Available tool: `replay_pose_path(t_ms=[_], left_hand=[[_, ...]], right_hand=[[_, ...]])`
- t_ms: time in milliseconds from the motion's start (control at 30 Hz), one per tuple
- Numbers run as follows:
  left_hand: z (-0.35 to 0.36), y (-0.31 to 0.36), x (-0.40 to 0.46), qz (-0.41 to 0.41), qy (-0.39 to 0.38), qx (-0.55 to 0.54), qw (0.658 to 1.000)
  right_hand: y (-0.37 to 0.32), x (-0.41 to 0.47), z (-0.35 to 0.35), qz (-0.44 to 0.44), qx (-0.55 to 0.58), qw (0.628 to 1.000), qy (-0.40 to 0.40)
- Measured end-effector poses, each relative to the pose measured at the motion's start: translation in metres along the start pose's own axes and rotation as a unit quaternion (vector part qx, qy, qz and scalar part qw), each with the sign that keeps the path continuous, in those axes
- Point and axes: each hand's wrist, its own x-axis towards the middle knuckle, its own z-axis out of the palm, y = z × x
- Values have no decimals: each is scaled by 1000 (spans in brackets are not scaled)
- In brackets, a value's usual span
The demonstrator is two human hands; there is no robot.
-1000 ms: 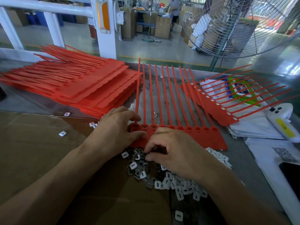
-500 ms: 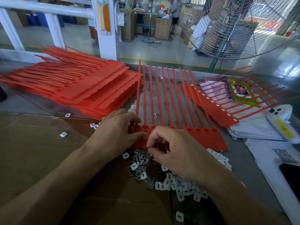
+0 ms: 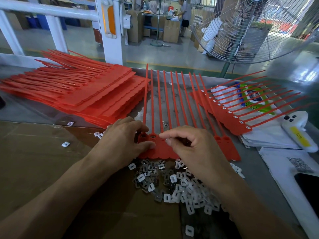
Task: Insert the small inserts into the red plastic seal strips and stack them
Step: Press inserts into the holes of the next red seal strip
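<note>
A red seal strip [image 3: 173,107] lies in front of me, its tails pointing away and its row of sockets nearest my hands. My left hand [image 3: 120,142] grips the strip's left end, thumb on the tab and fingers over the first socket. Above the sockets just right of that, my right hand [image 3: 195,152] pinches a small insert between thumb and forefinger; the insert itself barely shows. A pile of white and grey inserts [image 3: 181,187] lies below the strip. A tall stack of red strips [image 3: 82,94] sits at the left, and another strip with white inserts fitted [image 3: 229,116] lies at the right.
Brown cardboard [image 3: 34,161] covers the near left of the table, with a few stray inserts [image 3: 65,144] on it. Papers, a white handheld device [image 3: 298,131] and a dark phone [image 3: 309,185] lie at the right. A large fan [image 3: 255,28] stands behind the table.
My right hand has come up from the insert pile to the strip's sockets, now pinching an insert. My left hand has kept its hold on the strip's left end.
</note>
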Motion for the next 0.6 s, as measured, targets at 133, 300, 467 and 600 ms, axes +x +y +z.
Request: replay_pose_path(t_ms=[133, 300, 467, 600], left_hand=[[0, 0, 0, 2, -3, 3, 1000], [2, -1, 0, -1, -1, -2, 1000], [2, -2, 0, -1, -6, 3, 1000], [0, -1, 0, -1, -9, 4, 1000]], right_hand=[[-1, 1, -3, 24, 20, 999, 10], [2, 2, -5, 26, 45, 998, 38], [6, 4, -3, 52, 43, 996, 54], [14, 6, -3, 95, 28, 993, 66]])
